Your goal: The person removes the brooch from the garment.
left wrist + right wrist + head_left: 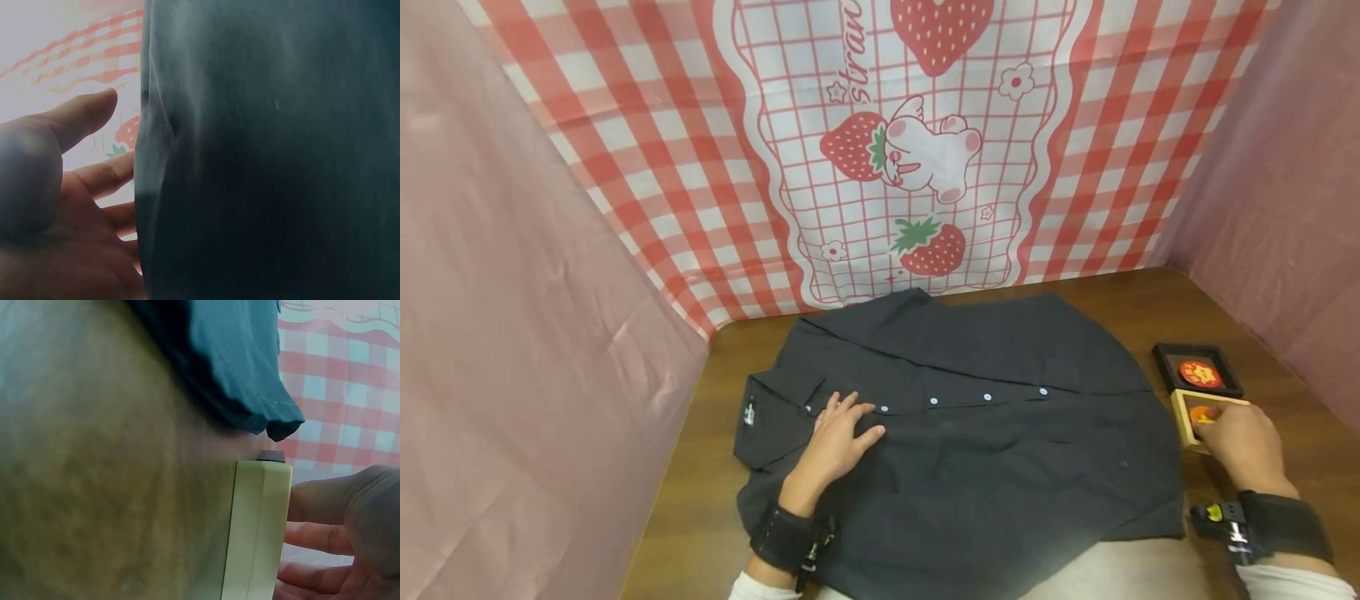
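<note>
A dark short-sleeved button-up shirt (970, 467) lies spread out, its collar to the left and its light buttons in a row. My left hand (837, 437) rests on it near the upper buttons, fingers extended and thumb apart. At the right, my right hand (1243, 442) reaches down into a pale yellow box (1187, 423), fingers bent at an orange patch (1201, 412). The hand hides part of the patch and the fingertips, so a pinch cannot be made out. In the right wrist view, thumb and fingers (319, 540) reach over the box's far side.
Behind the yellow box stands a black box (1165, 367) with a round red patch (1199, 374) in it. A checked strawberry cloth (655, 158) hangs at the back of the wooden table (692, 492). Pink curtains (527, 333) close both sides.
</note>
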The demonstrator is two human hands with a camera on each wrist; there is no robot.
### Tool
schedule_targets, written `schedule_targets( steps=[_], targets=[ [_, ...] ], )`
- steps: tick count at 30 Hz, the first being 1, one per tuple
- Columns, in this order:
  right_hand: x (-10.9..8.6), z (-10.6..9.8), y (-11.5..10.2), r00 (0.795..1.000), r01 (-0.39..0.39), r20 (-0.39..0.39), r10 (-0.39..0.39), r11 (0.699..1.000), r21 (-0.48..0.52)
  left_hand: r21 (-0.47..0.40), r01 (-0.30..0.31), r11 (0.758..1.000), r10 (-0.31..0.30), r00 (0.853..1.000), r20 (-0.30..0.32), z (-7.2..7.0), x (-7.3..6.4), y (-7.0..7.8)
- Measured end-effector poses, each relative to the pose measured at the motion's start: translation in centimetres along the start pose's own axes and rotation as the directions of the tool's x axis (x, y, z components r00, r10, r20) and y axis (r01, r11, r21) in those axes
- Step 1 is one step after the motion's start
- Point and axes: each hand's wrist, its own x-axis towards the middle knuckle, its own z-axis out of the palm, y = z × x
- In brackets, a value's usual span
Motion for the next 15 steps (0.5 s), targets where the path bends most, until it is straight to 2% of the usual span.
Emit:
schedule_targets(
  steps=[4, 8, 15],
  targets=[
    [0.29, 0.02, 0.08, 1.0, 0.018, -0.005, -0.018, 1.0, -0.017, -0.01, 0.021, 1.0, -0.022, 1.0, -0.009, 0.31, -0.28, -0.38],
    [0.45, -0.01, 0.03, 1.0, 0.016, -0.007, -0.016, 1.0, -0.024, -0.016, 0.001, 1.0, -0.001, 1.0, -0.028, -0.01, 0.28, -0.4],
    [-0.09, -0.48, -0.43, 0.999, 0.015, 0.041, -0.013, 0.998, -0.054, -0.014, 0.008, 1.0, -0.008, 1.0, -0.009, -0.18, 0.52, -0.86]
  ],
)
